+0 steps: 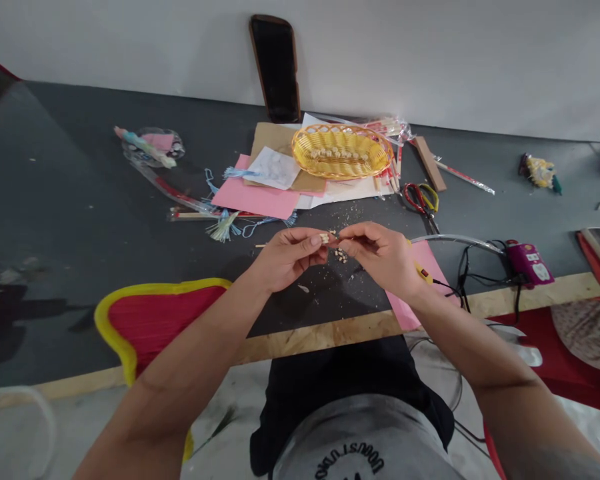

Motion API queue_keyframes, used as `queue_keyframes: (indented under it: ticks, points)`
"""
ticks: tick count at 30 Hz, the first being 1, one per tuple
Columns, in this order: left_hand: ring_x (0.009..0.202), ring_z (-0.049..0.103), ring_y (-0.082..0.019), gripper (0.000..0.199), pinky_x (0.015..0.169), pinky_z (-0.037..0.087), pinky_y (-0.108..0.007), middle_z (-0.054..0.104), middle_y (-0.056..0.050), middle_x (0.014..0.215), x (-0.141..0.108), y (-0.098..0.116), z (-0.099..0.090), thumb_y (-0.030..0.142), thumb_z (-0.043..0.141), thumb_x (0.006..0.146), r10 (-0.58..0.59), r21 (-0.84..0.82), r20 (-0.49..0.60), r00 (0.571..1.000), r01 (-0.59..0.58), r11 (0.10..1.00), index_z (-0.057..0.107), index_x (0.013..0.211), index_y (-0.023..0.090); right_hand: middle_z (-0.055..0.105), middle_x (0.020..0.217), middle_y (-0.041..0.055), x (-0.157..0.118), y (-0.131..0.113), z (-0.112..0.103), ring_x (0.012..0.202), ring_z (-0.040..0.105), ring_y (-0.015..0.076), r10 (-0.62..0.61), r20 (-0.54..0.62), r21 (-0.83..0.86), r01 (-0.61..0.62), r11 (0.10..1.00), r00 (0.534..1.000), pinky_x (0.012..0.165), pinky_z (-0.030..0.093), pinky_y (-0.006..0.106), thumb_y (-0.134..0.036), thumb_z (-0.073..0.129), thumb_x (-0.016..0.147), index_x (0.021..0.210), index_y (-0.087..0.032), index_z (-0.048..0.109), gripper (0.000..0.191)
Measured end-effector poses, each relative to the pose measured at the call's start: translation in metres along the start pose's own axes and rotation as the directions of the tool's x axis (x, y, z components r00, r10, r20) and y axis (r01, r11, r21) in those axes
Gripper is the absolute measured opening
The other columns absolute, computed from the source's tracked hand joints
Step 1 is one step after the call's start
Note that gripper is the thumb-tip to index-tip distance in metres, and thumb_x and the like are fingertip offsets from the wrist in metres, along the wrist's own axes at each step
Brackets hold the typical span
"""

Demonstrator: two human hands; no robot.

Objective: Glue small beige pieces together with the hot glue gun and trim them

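My left hand (295,252) is closed, with a small cream-coloured, segmented piece (324,238) between thumb and fingers. Facing it, the thumb and forefinger of my right hand (377,252) are pinched together close to the piece; whatever they grip is too small to make out. Under the hands lies a little heap of pale bits (340,255) on the dark grey table, with crumbs scattered around. Beyond them stands a yellow woven basket (343,172) holding a row of small pale pieces.
Red-and-yellow-handled scissors (421,199) lie behind my right hand. Pink paper (260,200) and tassels (225,228) are at back left. A phone (276,70) leans on the wall. A purple box (530,265) with black cables sits right; a red-and-yellow seat back (155,317) is left.
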State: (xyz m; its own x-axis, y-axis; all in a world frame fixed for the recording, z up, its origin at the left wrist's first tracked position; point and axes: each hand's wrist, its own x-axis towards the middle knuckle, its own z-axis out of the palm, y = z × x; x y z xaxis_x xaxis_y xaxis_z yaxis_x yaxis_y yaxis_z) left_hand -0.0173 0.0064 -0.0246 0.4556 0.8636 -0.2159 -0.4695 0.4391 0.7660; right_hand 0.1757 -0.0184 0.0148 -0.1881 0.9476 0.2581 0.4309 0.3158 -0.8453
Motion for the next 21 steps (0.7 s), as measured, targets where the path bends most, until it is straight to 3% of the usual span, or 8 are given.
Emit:
queue_keyframes:
  ticks: [4,8,15,19,21]
  points:
    - [0.063,0.066,-0.01,0.025,0.063,0.057,-0.022,0.076,-0.004,0.073,0.0,-0.001,0.0,0.034,0.091,0.063,0.001,0.013,0.016,1.0,-0.001,1.0,0.081,0.08,0.018,0.074,0.085,0.0027,0.001,-0.001,0.003,0.079,0.066,0.0139,-0.124,0.023,-0.113,0.126,0.986,0.992,0.073,0.052,0.026,-0.019,0.062,0.09,0.088,-0.02,0.071,0.009]
    - [0.064,0.067,-0.011,0.023,0.063,0.056,-0.023,0.079,-0.007,0.08,0.0,-0.002,0.0,0.033,0.09,0.065,-0.008,0.02,0.034,0.999,0.008,1.0,0.081,0.08,0.018,0.07,0.08,0.0018,0.002,0.0,-0.001,0.075,0.064,0.0131,-0.192,0.039,-0.203,0.196,0.959,0.981,0.069,0.048,0.024,-0.016,0.056,0.092,0.082,-0.02,0.064,0.014]
    - [0.065,0.066,-0.01,0.025,0.066,0.057,-0.021,0.079,-0.007,0.084,0.0,0.001,0.0,0.035,0.09,0.065,-0.001,0.032,0.004,1.0,0.001,1.0,0.081,0.08,0.017,0.062,0.069,0.0012,0.001,-0.002,-0.007,0.066,0.06,0.0129,-0.226,-0.027,-0.27,0.211,0.939,0.974,0.063,0.047,0.025,-0.027,0.049,0.1,0.076,-0.02,0.057,0.026]
    - [0.061,0.066,-0.009,0.025,0.063,0.057,-0.02,0.076,-0.004,0.073,0.0,0.001,0.001,0.033,0.091,0.062,-0.014,0.001,0.0,1.0,0.014,1.0,0.081,0.078,0.017,0.07,0.092,0.0053,-0.001,0.0,0.001,0.083,0.067,0.015,-0.38,-0.02,-0.309,0.355,0.882,0.925,0.073,0.054,0.026,-0.026,0.062,0.094,0.092,-0.021,0.067,0.007]
    - [0.06,0.066,-0.009,0.025,0.063,0.057,-0.02,0.075,-0.002,0.07,0.0,0.001,0.002,0.032,0.092,0.061,-0.023,-0.014,-0.012,1.0,0.023,1.0,0.08,0.076,0.016,0.071,0.095,0.0059,0.0,0.001,0.006,0.087,0.068,0.0165,-0.423,-0.009,-0.348,0.393,0.851,0.906,0.078,0.056,0.028,-0.026,0.064,0.093,0.095,-0.021,0.069,0.007]
